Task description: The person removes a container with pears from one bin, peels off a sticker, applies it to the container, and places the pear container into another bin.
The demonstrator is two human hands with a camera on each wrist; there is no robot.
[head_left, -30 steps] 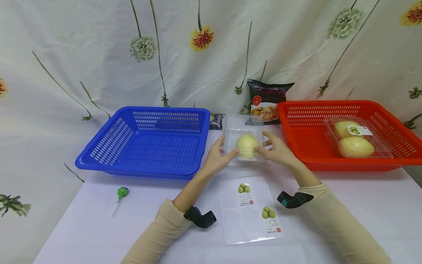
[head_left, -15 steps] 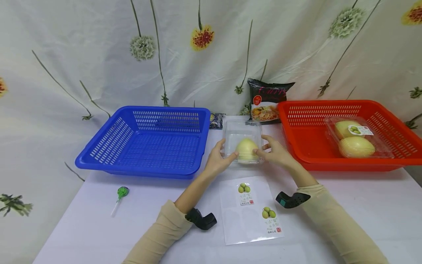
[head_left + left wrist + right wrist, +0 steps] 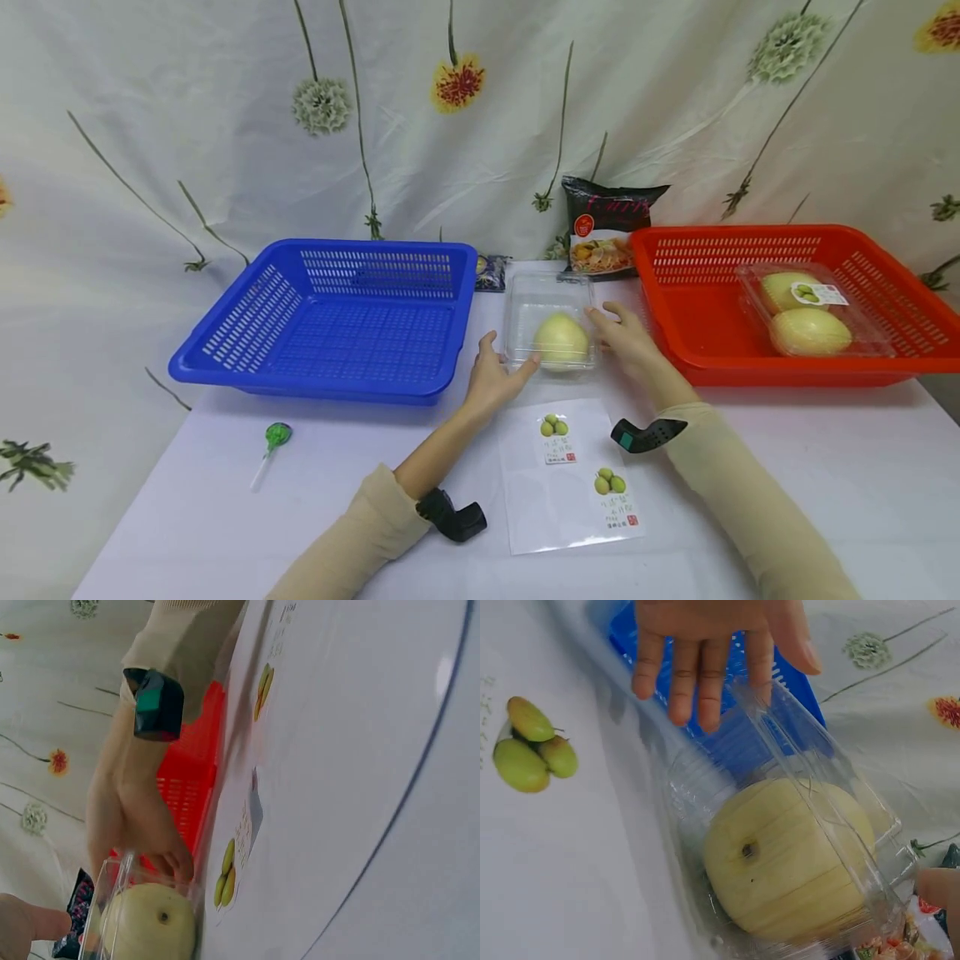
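Observation:
A clear plastic clamshell box stands on the white table with its lid down. Inside it lies a pale yellow melon, also close up in the right wrist view as a melon. My left hand is just off the box's front left corner, thumb and fingers spread; the right wrist view shows that left hand with straight fingers. At the box's right side is my right hand, fingers loosely bent; whether they touch the box I cannot tell. Before the box lies a sheet of fruit stickers.
On the left stands a blue basket, with a green lollipop in front. A red basket at right holds a labelled box of melons. A black noodle packet and a small dark packet lie at the back.
Both thumbs have come off the box's front. The left hand has drawn slightly back and its fingers have spread. The box, lowered a little earlier, now stays in place.

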